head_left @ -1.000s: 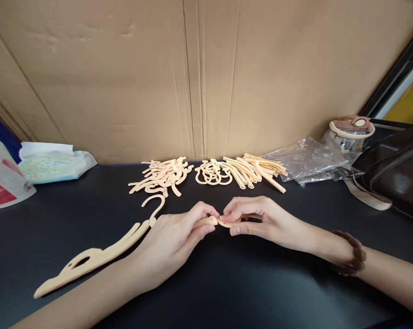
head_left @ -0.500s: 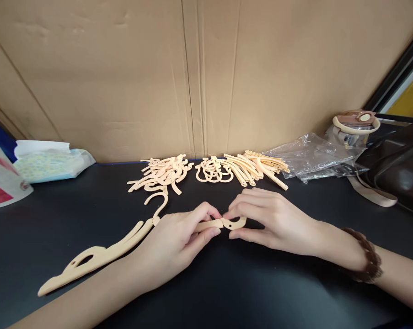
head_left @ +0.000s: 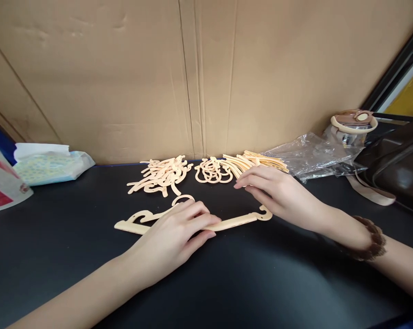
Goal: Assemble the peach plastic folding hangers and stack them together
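Note:
A cream plastic hanger [head_left: 238,221] lies flat on the black table [head_left: 227,283], with its hook loop just behind my left hand. My left hand [head_left: 179,230] rests on the hanger's middle, fingers closed over the bar and thumb under it. My right hand [head_left: 273,192] hovers above the hanger's right end with fingers stretched out, holding nothing, its fingertips close to the straight cream pieces [head_left: 257,164]. Further back lie a pile of cream hooks [head_left: 160,176] and a cluster of cream rings [head_left: 211,171].
A cardboard wall [head_left: 192,77] closes off the back. A tissue pack [head_left: 50,164] and a white-red pouch [head_left: 0,183] sit at the left. Clear plastic wrap [head_left: 312,157], a lidded bottle [head_left: 353,125] and a dark bag [head_left: 394,164] stand at the right.
The right hand let go of the joined end piece and moved back toward the straight pieces. The left hand swung the hanger round from a leftward diagonal to lie across the front.

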The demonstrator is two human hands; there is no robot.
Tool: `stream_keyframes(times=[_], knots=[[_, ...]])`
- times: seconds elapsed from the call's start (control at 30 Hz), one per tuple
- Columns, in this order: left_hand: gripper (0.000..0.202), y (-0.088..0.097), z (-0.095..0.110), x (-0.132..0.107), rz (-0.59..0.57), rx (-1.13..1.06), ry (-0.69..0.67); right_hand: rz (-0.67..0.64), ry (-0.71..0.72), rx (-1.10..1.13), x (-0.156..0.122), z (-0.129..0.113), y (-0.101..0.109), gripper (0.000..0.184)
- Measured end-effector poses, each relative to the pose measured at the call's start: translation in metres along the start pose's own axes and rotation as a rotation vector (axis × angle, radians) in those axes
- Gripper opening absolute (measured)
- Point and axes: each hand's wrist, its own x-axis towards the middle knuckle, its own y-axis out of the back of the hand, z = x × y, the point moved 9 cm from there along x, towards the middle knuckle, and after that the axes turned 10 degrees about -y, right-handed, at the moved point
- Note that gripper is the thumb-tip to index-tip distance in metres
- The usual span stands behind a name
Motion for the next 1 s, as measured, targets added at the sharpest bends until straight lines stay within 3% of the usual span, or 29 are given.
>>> stream_keyframes(times=[0.1,0.23,0.33,0.47,0.53,0.63,0.67,0.87,1.0], knots=[[0.018,-0.002,-0.003,-0.001,0.024,-0.031,0.016,-0.059,-0.176,-0.131,0.000,0.009,-0.004,0.022],[0.016,0.002,-0.005,-0.002,0.062,-0.045,0.035,-0.193,-0.314,-0.345,-0.004,0.018,-0.011,0.042],[0.018,0.002,-0.002,0.000,0.052,-0.032,0.005,-0.251,-0.224,-0.230,-0.005,0.009,-0.019,0.052],[0.020,0.008,0.005,0.001,0.095,0.084,-0.061,-0.395,-0.058,0.115,-0.013,-0.012,-0.031,0.091],[0.024,0.015,0.006,0.000,0.161,0.174,-0.056,-0.442,-0.011,0.162,-0.016,-0.019,-0.035,0.082],[0.030,0.021,0.003,-0.002,0.195,0.225,-0.038,-0.424,0.098,0.089,-0.019,-0.028,-0.035,0.034],[0.032,0.021,0.002,-0.002,0.180,0.220,-0.032,-0.397,0.123,0.059,-0.018,-0.028,-0.034,0.027],[0.062,0.016,-0.004,-0.001,0.050,0.130,-0.023,-0.089,0.090,-0.006,-0.003,-0.002,-0.010,0.030],[0.079,0.006,-0.002,-0.001,-0.037,0.090,-0.056,-0.031,0.081,0.141,-0.002,0.000,-0.002,0.030]])
